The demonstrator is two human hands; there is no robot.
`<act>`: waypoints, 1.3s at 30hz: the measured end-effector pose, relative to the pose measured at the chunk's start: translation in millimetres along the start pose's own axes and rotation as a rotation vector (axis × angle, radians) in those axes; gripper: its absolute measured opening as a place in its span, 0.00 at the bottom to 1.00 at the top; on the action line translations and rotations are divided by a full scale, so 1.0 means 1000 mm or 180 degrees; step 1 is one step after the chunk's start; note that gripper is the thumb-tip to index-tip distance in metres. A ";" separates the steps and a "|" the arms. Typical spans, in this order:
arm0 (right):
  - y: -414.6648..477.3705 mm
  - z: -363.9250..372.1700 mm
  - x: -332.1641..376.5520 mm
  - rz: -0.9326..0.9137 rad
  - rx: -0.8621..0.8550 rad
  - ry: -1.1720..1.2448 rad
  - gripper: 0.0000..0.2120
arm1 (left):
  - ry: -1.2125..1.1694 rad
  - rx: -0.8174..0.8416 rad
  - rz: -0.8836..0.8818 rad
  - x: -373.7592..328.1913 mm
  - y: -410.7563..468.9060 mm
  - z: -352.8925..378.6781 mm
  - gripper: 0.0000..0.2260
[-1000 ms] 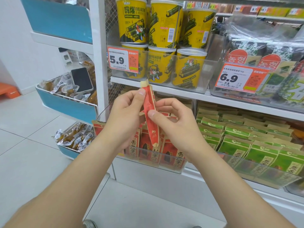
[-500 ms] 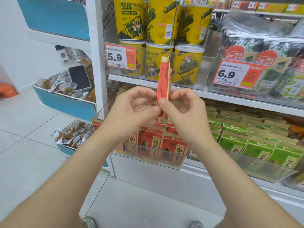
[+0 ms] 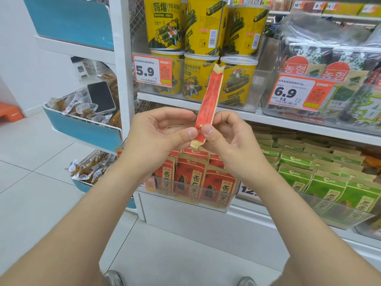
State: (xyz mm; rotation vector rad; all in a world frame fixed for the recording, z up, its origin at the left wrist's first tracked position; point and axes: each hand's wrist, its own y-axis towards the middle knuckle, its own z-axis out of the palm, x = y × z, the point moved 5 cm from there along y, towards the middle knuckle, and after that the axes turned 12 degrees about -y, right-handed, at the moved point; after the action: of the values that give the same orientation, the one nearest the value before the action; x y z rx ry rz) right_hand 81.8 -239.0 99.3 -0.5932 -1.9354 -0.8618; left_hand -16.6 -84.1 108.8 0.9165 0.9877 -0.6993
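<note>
- The left hand (image 3: 156, 133) is pinching the lower end of the red packet (image 3: 208, 104) between thumb and forefinger, the other fingers loosely curled and holding nothing.
- The right hand (image 3: 233, 139) is pinching the same end from the other side, thumb on the near face and fingers curled behind. This two-sided grip probably serves to steady the packet for reading or turning.
- The red packet is hanging in the air, gripped only low down, narrow side toward the camera. Its top is leaning slightly right, likely so the printed side stays readable.
- Beneath the hands, matching red packets (image 3: 190, 178) are standing upright in a clear bin (image 3: 234, 200) at the lower shelf's front edge, faces outward for shoppers.
- Behind the packet's top, yellow tubs (image 3: 200, 77) are sitting stacked on the upper shelf.
</note>
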 end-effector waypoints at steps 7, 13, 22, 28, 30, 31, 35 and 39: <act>-0.004 -0.003 -0.001 0.0006 0.0158 0.0026 0.18 | -0.0079 0.0098 -0.0026 0.001 0.001 -0.003 0.15; -0.002 -0.008 -0.002 0.0032 0.0415 0.0307 0.25 | -0.0046 0.0242 -0.0053 0.003 0.002 -0.005 0.14; 0.000 -0.004 -0.007 0.0037 0.0339 0.0270 0.22 | 0.0032 0.0326 -0.0133 0.002 0.001 -0.007 0.05; 0.000 0.000 -0.006 0.0052 0.0304 0.0263 0.23 | -0.0033 0.0347 -0.0230 0.002 0.001 -0.009 0.08; 0.000 -0.001 -0.007 0.0055 0.0214 0.0114 0.24 | 0.0003 0.0440 -0.0259 0.002 0.000 -0.008 0.15; 0.000 -0.002 -0.007 0.0064 0.0144 0.0006 0.26 | 0.0040 0.0487 -0.0289 0.002 0.000 -0.007 0.18; -0.005 -0.002 -0.005 -0.0077 -0.0222 -0.0761 0.39 | 0.0045 0.0529 -0.0568 0.008 -0.004 0.001 0.12; -0.007 0.008 0.002 -0.0465 -0.0396 -0.1555 0.58 | 0.0700 0.0412 -0.0406 0.009 -0.007 0.005 0.17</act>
State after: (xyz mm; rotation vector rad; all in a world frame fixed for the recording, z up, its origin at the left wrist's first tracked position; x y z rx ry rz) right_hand 71.6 -237.3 95.5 -0.8006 -2.3998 -1.0019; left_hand -16.9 -92.8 100.0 1.0669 1.2146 -0.7887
